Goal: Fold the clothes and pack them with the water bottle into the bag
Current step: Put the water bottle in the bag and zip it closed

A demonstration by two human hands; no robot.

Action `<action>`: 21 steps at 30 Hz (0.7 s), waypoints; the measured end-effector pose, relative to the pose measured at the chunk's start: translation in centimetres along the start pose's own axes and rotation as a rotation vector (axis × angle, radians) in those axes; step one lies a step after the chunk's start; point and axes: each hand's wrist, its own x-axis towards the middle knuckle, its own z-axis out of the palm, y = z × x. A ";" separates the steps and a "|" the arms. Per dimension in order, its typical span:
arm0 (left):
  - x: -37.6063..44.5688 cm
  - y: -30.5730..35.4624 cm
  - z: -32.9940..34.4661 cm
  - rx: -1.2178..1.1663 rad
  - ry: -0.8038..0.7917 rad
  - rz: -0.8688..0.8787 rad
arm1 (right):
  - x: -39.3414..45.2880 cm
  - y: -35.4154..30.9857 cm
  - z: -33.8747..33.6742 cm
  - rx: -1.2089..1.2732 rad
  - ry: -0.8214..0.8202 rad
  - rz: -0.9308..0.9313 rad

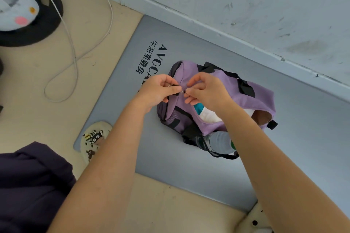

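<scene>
Two bare forearms reach forward from the bottom edge, past a dark purple garment (pixel 32 181) on the person's lap at the lower left and a cream slipper (pixel 93 139) with cartoon charms at the corner of the grey mat (pixel 189 172). Both hands meet over the near end of the purple bag (pixel 227 89). The left hand (pixel 157 91) has its grip curled tight, thumb and forefinger pinching a small metal zip pull; the right hand (pixel 206 91) pinches a second pull just beside it, its other fingers bent and resting on the fabric. The bag lies on the mat on the floor, its long axis running left to right and a little away, parallel with the wall (pixel 246 5). Its zip opening gapes toward the person, showing folded white and teal cloth (pixel 204 113) inside. A grey water bottle (pixel 221 143) sits in the mesh side pocket, nearest the person. The bag has black straps and trim. Farther left, a white cable (pixel 72 47) loops across the beige floor near a plush toy (pixel 15 13) on a black cushion.
</scene>
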 end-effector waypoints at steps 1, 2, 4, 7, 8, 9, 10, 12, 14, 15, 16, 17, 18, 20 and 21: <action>0.0 0.1 0.1 0.031 0.054 0.023 | 0.0 0.1 -0.1 -0.046 0.006 0.002; 0.0 0.1 0.1 0.049 0.110 0.042 | -0.1 0.3 -0.3 -0.106 0.029 0.004; 0.1 0.3 0.2 0.071 0.183 0.063 | -0.5 1.1 -1.5 -0.229 0.087 0.031; 0.0 0.5 0.0 0.109 0.266 0.075 | -2.5 3.5 -5.1 -0.360 0.176 0.113; 0.0 0.4 -0.2 0.133 0.298 0.070 | -3.4 4.4 -6.8 -0.401 0.224 0.139; 0.0 0.3 -0.3 0.164 0.324 0.062 | -4.3 5.4 -8.6 -0.411 0.275 0.175; -0.2 0.3 -0.4 0.206 0.347 0.058 | -5.3 6.4 -10.2 -0.361 0.315 0.213; -0.5 0.7 0.4 0.338 0.377 0.086 | -6.9 7.9 -12.3 -0.204 0.351 0.269; -1.0 1.8 2.3 0.566 0.418 0.176 | -7.6 9.1 -12.7 -0.112 0.368 0.274; -1.4 2.4 3.8 0.670 0.444 0.233 | -7.7 9.4 -12.4 -0.056 0.376 0.258; -1.9 3.2 5.5 0.733 0.454 0.300 | -7.7 9.7 -12.1 0.009 0.380 0.248; -2.5 4.0 7.4 0.759 0.421 0.372 | -7.7 9.9 -11.7 0.088 0.375 0.247; -3.1 4.7 9.5 0.760 0.340 0.440 | -7.7 10.0 -11.5 0.162 0.363 0.251; -4.1 5.2 13.5 0.755 0.115 0.527 | -7.7 10.5 -11.2 0.263 0.340 0.258; -4.4 5.1 15.1 0.777 0.007 0.546 | -7.8 10.8 -11.2 0.299 0.329 0.263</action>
